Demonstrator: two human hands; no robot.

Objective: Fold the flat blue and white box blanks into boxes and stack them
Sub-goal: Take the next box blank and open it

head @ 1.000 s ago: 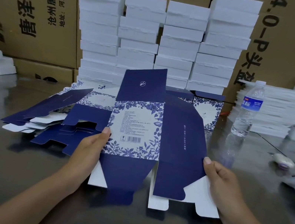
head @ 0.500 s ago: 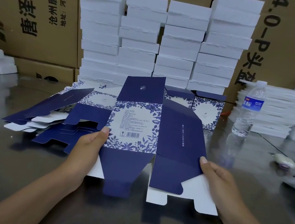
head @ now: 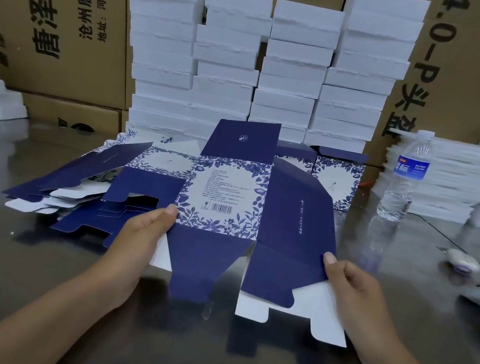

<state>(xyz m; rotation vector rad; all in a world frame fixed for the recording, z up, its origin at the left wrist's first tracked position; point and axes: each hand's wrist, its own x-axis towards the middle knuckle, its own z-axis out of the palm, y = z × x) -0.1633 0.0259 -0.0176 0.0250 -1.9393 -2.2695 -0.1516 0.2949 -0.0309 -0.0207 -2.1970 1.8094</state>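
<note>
Since a second ago my right grip (head: 353, 293) has edged inward, and the near flaps of the box blank (head: 224, 192) sit higher in frame. My left grip (head: 140, 238) pinches its left edge, thumb on top; the right grip pinches the navy right panel. The blank is held mid-frame over the counter (head: 24, 288), just right of the pile of flat blanks (head: 97, 189).

On the bench (head: 8, 286), the held box blank (head: 228, 205) lies centre, the blank pile (head: 88, 188) left, folded boxes (head: 336, 179) behind, a water bottle (head: 404, 177) right.
</note>
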